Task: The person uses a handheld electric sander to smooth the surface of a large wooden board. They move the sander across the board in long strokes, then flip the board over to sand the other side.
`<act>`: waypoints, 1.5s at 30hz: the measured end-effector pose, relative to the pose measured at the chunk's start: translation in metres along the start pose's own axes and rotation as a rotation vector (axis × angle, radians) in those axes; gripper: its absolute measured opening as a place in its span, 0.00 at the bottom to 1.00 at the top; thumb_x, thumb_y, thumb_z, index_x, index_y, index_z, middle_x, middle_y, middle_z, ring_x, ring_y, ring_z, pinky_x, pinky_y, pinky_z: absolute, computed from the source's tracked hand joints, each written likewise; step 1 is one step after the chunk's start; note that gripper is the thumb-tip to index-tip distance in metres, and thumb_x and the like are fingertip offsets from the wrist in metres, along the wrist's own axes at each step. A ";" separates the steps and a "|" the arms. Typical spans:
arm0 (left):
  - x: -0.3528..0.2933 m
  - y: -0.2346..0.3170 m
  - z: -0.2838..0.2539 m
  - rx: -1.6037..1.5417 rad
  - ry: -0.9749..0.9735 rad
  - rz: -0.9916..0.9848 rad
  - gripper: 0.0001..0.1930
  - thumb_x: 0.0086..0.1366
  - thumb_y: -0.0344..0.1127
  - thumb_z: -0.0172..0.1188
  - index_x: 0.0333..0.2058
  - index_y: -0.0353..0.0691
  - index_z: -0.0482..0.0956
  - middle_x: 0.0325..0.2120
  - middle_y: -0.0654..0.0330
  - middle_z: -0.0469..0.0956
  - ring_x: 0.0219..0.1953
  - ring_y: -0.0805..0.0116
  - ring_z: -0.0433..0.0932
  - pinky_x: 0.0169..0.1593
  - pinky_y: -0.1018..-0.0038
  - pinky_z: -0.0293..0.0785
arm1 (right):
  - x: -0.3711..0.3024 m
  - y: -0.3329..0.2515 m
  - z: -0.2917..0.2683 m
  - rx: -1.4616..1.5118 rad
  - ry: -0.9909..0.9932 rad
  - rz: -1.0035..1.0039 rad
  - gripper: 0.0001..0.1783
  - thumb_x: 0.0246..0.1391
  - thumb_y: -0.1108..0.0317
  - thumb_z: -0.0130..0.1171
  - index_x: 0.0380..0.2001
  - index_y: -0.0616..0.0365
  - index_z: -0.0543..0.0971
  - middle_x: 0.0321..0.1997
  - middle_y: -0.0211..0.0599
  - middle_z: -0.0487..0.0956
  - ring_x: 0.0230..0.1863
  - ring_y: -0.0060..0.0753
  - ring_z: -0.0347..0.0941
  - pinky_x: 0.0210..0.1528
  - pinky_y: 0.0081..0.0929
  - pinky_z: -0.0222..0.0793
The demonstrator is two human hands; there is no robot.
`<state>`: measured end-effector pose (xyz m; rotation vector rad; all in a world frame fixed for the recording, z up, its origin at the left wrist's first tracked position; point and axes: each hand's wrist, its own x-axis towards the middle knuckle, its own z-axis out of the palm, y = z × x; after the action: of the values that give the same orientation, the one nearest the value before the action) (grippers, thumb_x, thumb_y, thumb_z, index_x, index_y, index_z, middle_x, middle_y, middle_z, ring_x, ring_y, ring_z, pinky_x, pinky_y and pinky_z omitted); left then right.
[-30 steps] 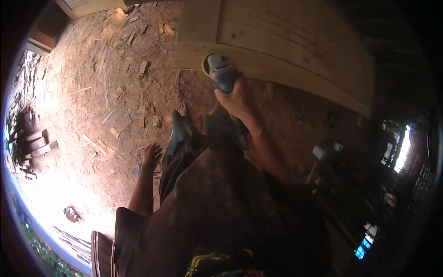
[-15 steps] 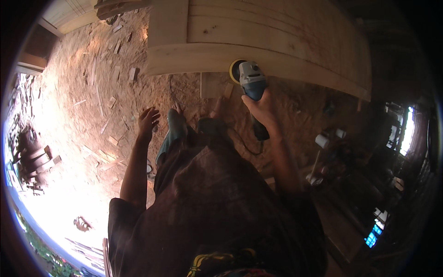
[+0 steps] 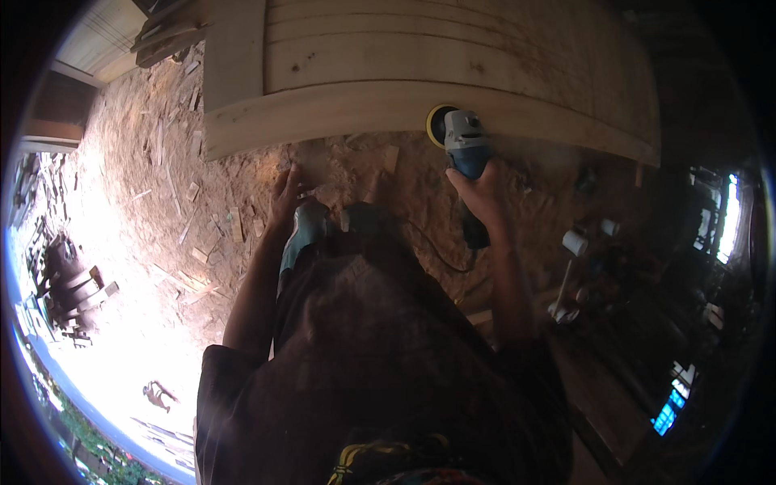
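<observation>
My right hand [image 3: 483, 194] is wrapped round the body of an angle grinder [image 3: 466, 149], grey at the head and blue lower down. Its yellow-rimmed disc [image 3: 437, 126] is at the near edge of a wide wooden panel [image 3: 364, 61] and appears to touch it. The panel is pale, with long grooves and a few dark knots. My left hand [image 3: 289, 192] hangs free just short of the panel's near edge, fingers stretched out and holding nothing.
A dark cord [image 3: 436, 257] trails from the grinder toward my legs. Wood offcuts [image 3: 236, 225] litter the dirt floor [image 3: 170, 210]. Another wooden panel [image 3: 101, 40] stands at the far left. To the right are a white cup-like container [image 3: 574, 243] and dim clutter.
The grinder has slid to the right along the panel's near edge. My left hand has moved forward and to the right, closer to the panel. The whole view has shifted slightly.
</observation>
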<state>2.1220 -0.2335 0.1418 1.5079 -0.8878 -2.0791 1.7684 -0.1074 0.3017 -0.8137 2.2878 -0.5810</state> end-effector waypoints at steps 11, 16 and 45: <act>0.003 -0.012 0.022 0.052 0.139 0.102 0.28 0.76 0.59 0.54 0.59 0.40 0.75 0.47 0.57 0.81 0.47 0.67 0.83 0.45 0.68 0.82 | 0.042 0.106 -0.106 0.093 0.129 0.224 0.28 0.49 0.56 0.73 0.48 0.63 0.79 0.42 0.41 0.83 0.39 0.30 0.81 0.41 0.35 0.76; -0.005 -0.009 0.025 0.124 0.141 0.138 0.28 0.76 0.60 0.52 0.60 0.42 0.73 0.47 0.56 0.82 0.47 0.64 0.85 0.44 0.66 0.82 | 0.058 0.154 -0.177 0.075 0.229 0.190 0.32 0.49 0.54 0.74 0.50 0.65 0.78 0.37 0.37 0.82 0.37 0.30 0.80 0.41 0.34 0.76; -0.040 -0.028 -0.067 -0.088 0.067 -0.092 0.28 0.76 0.60 0.54 0.57 0.40 0.77 0.46 0.60 0.83 0.45 0.67 0.82 0.46 0.69 0.78 | -0.008 -0.181 0.166 -0.284 -0.169 -0.418 0.36 0.48 0.59 0.68 0.54 0.73 0.68 0.42 0.69 0.81 0.46 0.72 0.80 0.49 0.56 0.78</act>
<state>2.1989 -0.2040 0.1347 1.5894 -0.7052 -2.0897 1.9591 -0.2618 0.2935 -1.4432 2.0788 -0.3487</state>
